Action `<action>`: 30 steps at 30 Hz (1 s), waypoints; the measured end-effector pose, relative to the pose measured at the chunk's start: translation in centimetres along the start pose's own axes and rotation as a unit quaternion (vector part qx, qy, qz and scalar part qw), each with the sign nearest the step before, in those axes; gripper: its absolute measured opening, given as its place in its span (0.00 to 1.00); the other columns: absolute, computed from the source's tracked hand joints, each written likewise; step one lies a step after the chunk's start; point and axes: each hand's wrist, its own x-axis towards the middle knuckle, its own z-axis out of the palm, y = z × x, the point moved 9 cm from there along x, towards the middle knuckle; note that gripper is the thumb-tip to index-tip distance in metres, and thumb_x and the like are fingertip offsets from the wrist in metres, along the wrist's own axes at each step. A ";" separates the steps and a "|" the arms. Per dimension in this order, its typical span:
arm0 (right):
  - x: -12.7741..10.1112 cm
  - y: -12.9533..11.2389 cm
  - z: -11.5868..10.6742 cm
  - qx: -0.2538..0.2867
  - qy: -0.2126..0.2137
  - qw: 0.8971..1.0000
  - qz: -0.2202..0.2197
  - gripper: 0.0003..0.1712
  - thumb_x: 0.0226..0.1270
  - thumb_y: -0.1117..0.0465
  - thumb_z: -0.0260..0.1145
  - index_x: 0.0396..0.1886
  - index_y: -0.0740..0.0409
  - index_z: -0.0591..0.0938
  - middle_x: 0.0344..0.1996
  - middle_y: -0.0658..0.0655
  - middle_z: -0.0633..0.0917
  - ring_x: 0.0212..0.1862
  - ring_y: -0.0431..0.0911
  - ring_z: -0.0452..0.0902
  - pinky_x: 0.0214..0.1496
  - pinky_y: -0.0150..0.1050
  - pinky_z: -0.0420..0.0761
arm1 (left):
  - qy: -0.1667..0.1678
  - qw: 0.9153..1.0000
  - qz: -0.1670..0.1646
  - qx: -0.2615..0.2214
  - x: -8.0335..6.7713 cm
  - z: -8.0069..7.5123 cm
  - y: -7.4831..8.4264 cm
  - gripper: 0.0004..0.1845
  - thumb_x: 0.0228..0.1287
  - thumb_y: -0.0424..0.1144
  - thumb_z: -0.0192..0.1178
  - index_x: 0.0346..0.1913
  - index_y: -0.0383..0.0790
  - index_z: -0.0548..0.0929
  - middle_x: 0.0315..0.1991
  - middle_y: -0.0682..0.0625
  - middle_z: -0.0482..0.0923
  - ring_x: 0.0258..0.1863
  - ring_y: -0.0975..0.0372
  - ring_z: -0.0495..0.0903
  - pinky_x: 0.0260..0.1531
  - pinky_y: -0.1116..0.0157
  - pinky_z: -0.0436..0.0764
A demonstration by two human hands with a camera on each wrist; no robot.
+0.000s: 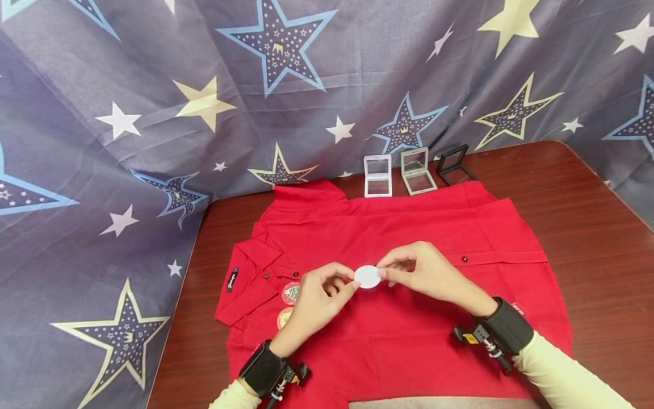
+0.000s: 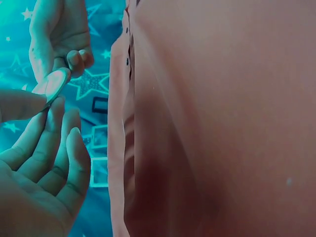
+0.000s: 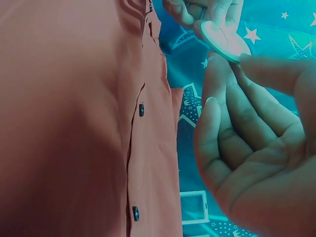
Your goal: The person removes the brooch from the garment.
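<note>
Above the red shirt (image 1: 409,318), both hands hold one round white sticker (image 1: 367,276) by its opposite edges. The left hand (image 1: 323,295) pinches its left edge between thumb and fingers; the right hand (image 1: 424,271) pinches its right edge. A thin line crosses the sticker's pale face (image 3: 224,40) in the right wrist view. Two round printed stickers lie on the shirt by the left hand: a red one with a tree (image 1: 290,293) and a yellowish one (image 1: 284,318), both partly hidden. The shirt lies sideways on the table, collar (image 1: 250,278) to the left.
At the back of the brown table (image 1: 587,227) stand three small opened frames: white (image 1: 378,176), silver (image 1: 418,171) and black (image 1: 455,165). A grey star-patterned cloth (image 1: 357,74) hangs behind and to the left. A small print (image 1: 518,308) shows near the right wrist.
</note>
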 end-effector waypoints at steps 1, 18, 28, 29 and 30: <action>0.0 0.1 -0.1 0.000 0.003 1.000 0.003 0.07 0.66 0.60 0.75 0.42 0.47 0.90 0.31 0.55 0.90 0.31 0.54 0.87 0.27 0.37 0.81 | 0.005 1.000 0.010 0.012 0.0 -0.1 0.2 0.06 0.62 0.35 0.73 0.39 0.47 0.87 0.25 0.53 0.81 0.22 0.63 0.78 0.20 0.69 0.78; -0.1 1.1 -0.4 0.056 -0.003 0.997 0.050 0.08 0.73 0.54 0.70 0.42 0.51 0.91 0.33 0.58 0.91 0.34 0.59 0.87 0.30 0.48 0.84 | 0.053 0.963 0.179 0.193 -0.3 -0.5 3.9 0.07 0.64 0.37 0.70 0.44 0.47 0.86 0.37 0.59 0.83 0.31 0.64 0.79 0.29 0.68 0.78; -0.1 1.7 -0.3 0.065 -0.008 0.995 0.073 0.08 0.73 0.53 0.69 0.42 0.48 0.91 0.31 0.53 0.91 0.34 0.60 0.87 0.31 0.48 0.85 | 0.069 0.920 0.292 0.250 -1.0 0.0 5.9 0.09 0.60 0.33 0.70 0.44 0.42 0.88 0.42 0.55 0.86 0.35 0.63 0.81 0.32 0.68 0.80; -0.2 1.8 -0.3 0.065 -0.009 0.995 0.075 0.08 0.73 0.53 0.69 0.42 0.49 0.91 0.31 0.53 0.91 0.34 0.60 0.87 0.31 0.48 0.85 | 0.070 0.915 0.304 0.257 -1.1 0.1 6.1 0.09 0.60 0.32 0.70 0.44 0.42 0.89 0.43 0.54 0.86 0.35 0.63 0.81 0.32 0.67 0.80; -0.2 1.8 -0.2 0.066 -0.010 0.995 0.078 0.08 0.73 0.53 0.69 0.42 0.49 0.91 0.31 0.52 0.91 0.34 0.60 0.87 0.32 0.48 0.85 | 0.071 0.909 0.316 0.263 -1.1 0.2 6.3 0.10 0.60 0.32 0.70 0.44 0.42 0.89 0.43 0.53 0.86 0.35 0.62 0.82 0.32 0.67 0.80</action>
